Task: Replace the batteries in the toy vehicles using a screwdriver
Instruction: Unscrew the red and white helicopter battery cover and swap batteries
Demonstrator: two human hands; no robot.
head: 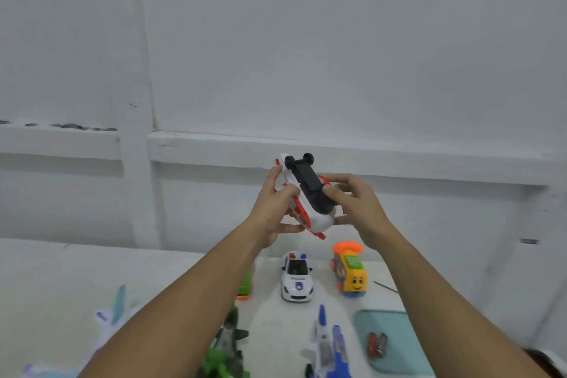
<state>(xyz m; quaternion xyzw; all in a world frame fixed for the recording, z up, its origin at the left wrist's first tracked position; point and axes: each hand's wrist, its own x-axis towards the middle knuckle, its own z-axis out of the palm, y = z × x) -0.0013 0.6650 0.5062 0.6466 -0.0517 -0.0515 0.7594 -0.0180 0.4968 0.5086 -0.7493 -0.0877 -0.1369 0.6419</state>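
I hold a white and red toy helicopter (310,196) upside down in the air, its black underside and wheels facing up. My left hand (276,209) grips its left side, thumb on the body. My right hand (352,205) grips the right side, with fingertips on the black underside. Below on the table stand a white police car (296,278) and an orange and yellow toy train (349,270). A thin dark tool (385,286), perhaps the screwdriver, lies right of the train. Batteries (377,345) lie in a pale blue tray (395,325).
A green toy vehicle (245,285) is partly hidden behind my left forearm. A green plane (228,347), a blue and white plane (326,347) and a white plane (107,322) lie near the table's front. A white wall with a ledge (399,156) stands behind.
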